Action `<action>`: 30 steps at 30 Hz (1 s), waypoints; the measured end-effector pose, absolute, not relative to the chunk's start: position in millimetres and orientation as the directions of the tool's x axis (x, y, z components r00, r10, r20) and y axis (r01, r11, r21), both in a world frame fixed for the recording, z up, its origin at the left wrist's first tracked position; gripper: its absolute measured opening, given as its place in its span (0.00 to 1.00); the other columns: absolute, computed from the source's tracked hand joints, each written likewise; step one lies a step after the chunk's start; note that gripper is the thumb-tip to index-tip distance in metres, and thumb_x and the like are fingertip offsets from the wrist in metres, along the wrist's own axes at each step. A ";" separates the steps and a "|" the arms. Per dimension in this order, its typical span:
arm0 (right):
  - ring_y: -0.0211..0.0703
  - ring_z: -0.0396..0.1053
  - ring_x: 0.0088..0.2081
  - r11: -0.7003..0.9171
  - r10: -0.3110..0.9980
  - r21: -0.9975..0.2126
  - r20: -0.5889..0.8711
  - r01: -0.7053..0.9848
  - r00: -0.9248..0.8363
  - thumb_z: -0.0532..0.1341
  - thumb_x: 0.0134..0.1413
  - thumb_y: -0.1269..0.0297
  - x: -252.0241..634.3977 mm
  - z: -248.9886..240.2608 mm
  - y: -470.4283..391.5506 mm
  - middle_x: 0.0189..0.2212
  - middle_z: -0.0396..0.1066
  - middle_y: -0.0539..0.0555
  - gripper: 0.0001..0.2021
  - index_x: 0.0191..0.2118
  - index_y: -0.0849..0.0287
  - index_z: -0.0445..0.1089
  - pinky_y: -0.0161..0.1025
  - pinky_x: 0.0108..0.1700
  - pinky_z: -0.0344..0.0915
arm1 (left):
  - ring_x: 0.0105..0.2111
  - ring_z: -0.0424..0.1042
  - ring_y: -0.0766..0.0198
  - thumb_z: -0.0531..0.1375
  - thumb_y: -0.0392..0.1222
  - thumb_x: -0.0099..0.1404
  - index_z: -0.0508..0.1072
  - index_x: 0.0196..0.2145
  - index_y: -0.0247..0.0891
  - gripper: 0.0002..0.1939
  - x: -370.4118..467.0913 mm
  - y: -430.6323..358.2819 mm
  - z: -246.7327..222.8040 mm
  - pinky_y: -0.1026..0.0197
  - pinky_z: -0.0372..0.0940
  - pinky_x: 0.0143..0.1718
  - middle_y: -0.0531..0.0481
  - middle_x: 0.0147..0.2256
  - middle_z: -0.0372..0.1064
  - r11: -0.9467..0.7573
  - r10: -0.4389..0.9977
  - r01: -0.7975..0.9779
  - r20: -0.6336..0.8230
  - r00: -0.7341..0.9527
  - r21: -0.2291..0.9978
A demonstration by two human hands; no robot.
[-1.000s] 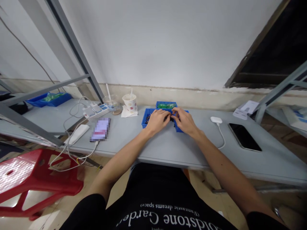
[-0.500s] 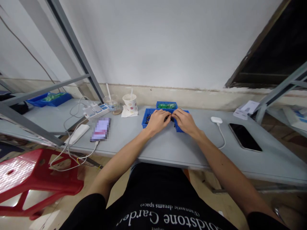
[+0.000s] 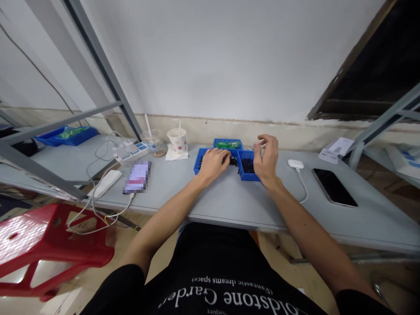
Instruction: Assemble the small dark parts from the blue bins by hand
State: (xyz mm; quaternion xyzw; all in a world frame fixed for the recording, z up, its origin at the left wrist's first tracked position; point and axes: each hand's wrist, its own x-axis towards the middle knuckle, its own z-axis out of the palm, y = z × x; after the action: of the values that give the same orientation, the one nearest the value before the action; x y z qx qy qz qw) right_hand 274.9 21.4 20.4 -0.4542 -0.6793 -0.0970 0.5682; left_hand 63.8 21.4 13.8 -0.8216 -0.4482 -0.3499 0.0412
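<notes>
My left hand (image 3: pixel 215 164) is over the left blue bin (image 3: pixel 197 160), fingers curled together near a pile of small black parts (image 3: pixel 233 161); what they hold, if anything, is hidden. Raised at the right edge of the right blue bin (image 3: pixel 250 176) is my right hand (image 3: pixel 267 158), its thumb apart from the bent fingers and nothing visible between them. Dark small parts lie in the right bin. Behind them stands a third blue bin (image 3: pixel 227 141) with green-and-clear items inside.
On the left are a paper cup (image 3: pixel 177 141), a plastic cup (image 3: pixel 155 144), a power strip (image 3: pixel 138 153), a phone (image 3: pixel 137 176) and cables. A white charging case (image 3: pixel 295 164) and black phone (image 3: pixel 334 187) lie right. A red stool (image 3: pixel 39 240) stands lower left.
My right hand has moved away from my left hand, up and to the right, and its fingers have opened. The right bin's contents now show. My left hand has barely moved.
</notes>
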 end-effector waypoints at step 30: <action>0.58 0.62 0.64 0.788 0.519 0.252 0.219 0.562 -0.826 0.61 0.55 0.80 231.1 8.0 2.0 0.53 0.78 0.60 0.18 0.49 0.60 0.77 0.59 0.64 0.47 | 0.48 0.75 0.53 0.51 0.35 0.75 0.73 0.55 0.42 0.16 51.0 26.4 20.6 0.50 0.64 0.53 0.46 0.46 0.79 -0.515 0.759 0.816 0.581 0.292 0.263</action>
State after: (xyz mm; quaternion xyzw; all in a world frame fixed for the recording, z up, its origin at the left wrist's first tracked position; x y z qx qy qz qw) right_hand 231.1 2.0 8.0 -0.2864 -0.9430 -0.1546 0.0693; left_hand 51.0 26.4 20.6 -0.8027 -0.4906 -0.3365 0.0421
